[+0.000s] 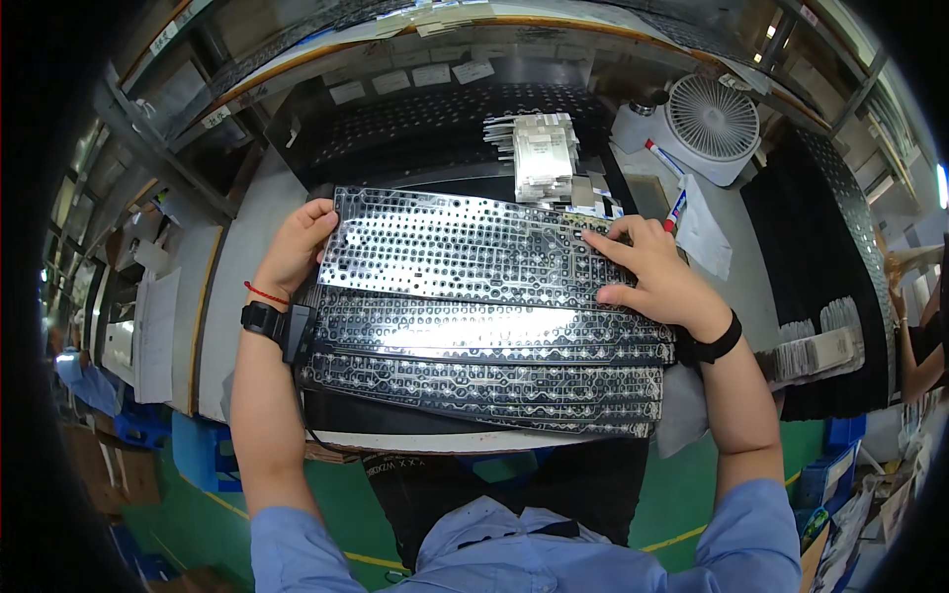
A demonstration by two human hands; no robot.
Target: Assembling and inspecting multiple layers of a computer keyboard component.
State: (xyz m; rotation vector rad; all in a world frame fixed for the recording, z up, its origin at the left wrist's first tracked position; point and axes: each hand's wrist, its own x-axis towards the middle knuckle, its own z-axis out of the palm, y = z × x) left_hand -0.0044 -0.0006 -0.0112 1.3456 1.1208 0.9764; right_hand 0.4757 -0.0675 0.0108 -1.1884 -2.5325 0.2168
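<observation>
A long, shiny keyboard membrane sheet (435, 242), covered in rows of dark round pads, lies across the bench in front of me. At its left end, my left hand (299, 242) pinches the edge between thumb and curled fingers. My right hand (657, 272) rests over the right end with fingers apart; the index fingertip touches the sheet near its upper right corner. Beneath and nearer to me, several similar membrane sheets (494, 385) overlap in a fanned pile. A dark wristband device (300, 331) with a cable sits on my left wrist.
Behind the sheets stands a stack of pale, thin pieces (544, 158). A white fan (714, 117), a red-capped marker (676, 210) and a clear plastic bag (705, 237) are at the right. Farther right lie another pale bundle (816, 351) and another person's arm (924, 371).
</observation>
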